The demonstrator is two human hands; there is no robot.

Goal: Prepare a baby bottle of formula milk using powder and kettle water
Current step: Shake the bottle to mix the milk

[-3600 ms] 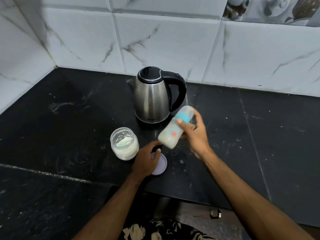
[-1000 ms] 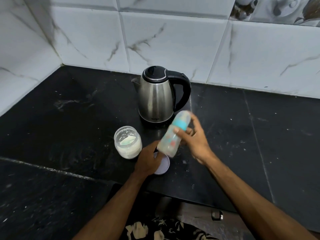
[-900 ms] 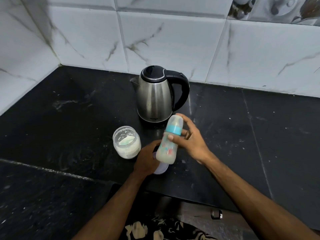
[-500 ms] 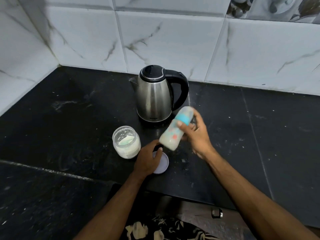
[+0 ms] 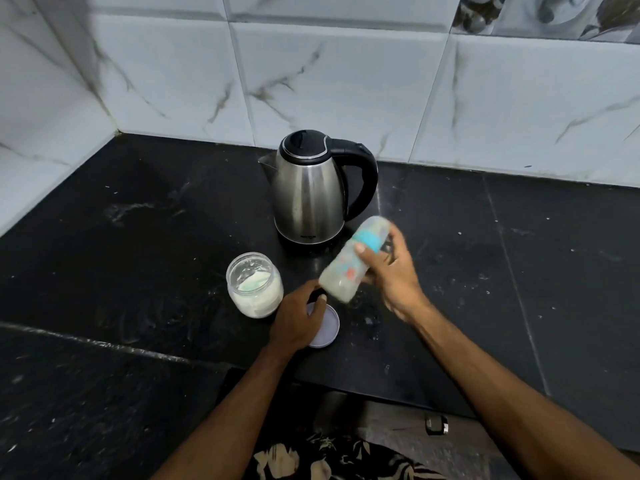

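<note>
Two hands, right hand (image 5: 391, 277) gripping tilted milky baby bottle (image 5: 349, 268), left hand (image 5: 298, 320) resting curled on lid (image 5: 327, 327), open powder jar (image 5: 254, 284)

My right hand (image 5: 391, 275) is raised above the desk (image 5: 519, 271), fingers and thumb curled round the baby bottle (image 5: 349, 265), which it holds tilted with the capped end pointing up and away from me; the thumb lies across the near side and the hand looks slightly blurred. My left hand (image 5: 298, 317) sits low, palm down, its fingers loosely bent over the lid (image 5: 327, 329) lying flat there, thumb tip at the lid's far edge. Both forearms are bare and reach in from the bottom edge, the right crossing from the lower right corner, the left rising from bottom centre.
</note>
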